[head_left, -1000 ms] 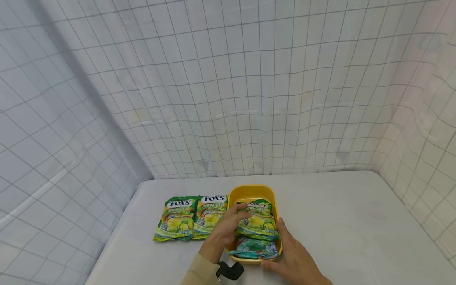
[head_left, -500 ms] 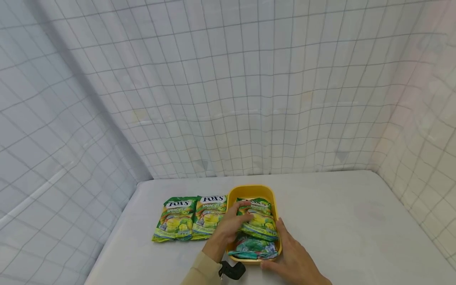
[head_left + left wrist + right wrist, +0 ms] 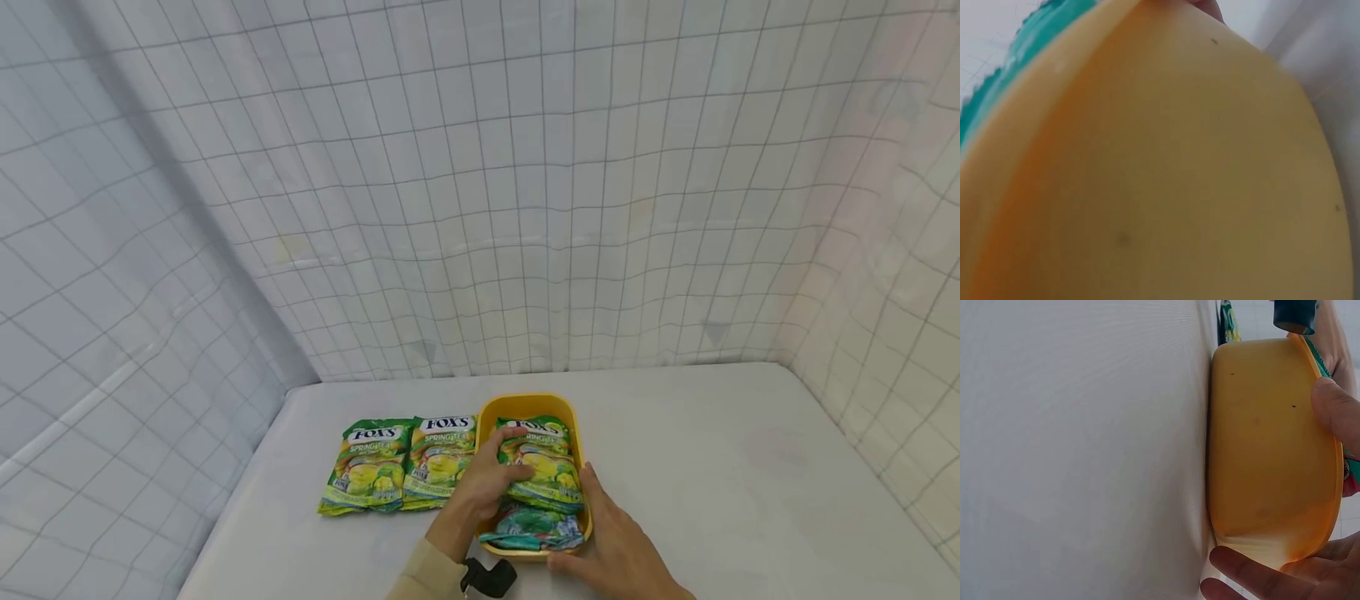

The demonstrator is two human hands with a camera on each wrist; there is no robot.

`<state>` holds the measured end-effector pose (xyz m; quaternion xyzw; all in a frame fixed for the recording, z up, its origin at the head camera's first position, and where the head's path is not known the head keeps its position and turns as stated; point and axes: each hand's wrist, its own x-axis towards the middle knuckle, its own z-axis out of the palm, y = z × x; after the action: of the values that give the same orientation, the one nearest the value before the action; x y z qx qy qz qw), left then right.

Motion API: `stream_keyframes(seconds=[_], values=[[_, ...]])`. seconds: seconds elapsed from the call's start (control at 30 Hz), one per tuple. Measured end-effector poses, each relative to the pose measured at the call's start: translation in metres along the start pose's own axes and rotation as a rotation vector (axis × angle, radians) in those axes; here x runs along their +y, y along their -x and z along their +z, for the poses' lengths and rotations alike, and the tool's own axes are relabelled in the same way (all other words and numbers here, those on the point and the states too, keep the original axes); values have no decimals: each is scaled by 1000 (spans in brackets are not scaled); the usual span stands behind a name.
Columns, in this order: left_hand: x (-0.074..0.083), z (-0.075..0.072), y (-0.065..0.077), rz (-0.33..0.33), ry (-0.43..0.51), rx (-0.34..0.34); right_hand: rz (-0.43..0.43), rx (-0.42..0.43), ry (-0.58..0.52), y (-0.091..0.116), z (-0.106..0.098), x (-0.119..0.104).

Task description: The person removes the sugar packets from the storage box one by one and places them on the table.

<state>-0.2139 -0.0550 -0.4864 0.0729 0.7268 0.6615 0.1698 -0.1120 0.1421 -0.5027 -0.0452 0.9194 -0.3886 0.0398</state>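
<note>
Wears a pale beige, long fabric sleeve point(image 3: 424, 575) on the left side, ending in a straight edge above the wrist point(image 3: 452, 533). Carries a small, black, curved device point(image 3: 488, 577) there, just beside the sleeve's end. In the right wrist view, shows a dark, bluish, blunt-ended cylinder point(image 3: 1294, 315). Leaves left hand point(image 3: 482, 485) and right hand point(image 3: 619, 543) bare.

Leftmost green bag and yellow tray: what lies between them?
In the head view, another green bag lies between the leftmost green bag and the yellow tray; the left hand hides part of that bag.
</note>
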Motion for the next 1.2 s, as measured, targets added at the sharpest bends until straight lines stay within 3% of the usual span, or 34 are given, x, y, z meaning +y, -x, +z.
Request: stream_keyframes(seconds=[0.27,0.63,0.83,1.2], values=[[2,-2,10,49,-14,35,8,2,14,1,1,-1],[6,-16,23,90,-15,41,24,6,10,2,1,-2],[9,-25,29,115,79,23,61,-8,23,2,0,-3],[14,-50,44,128,224,-27,49,4,13,3,1,-4]])
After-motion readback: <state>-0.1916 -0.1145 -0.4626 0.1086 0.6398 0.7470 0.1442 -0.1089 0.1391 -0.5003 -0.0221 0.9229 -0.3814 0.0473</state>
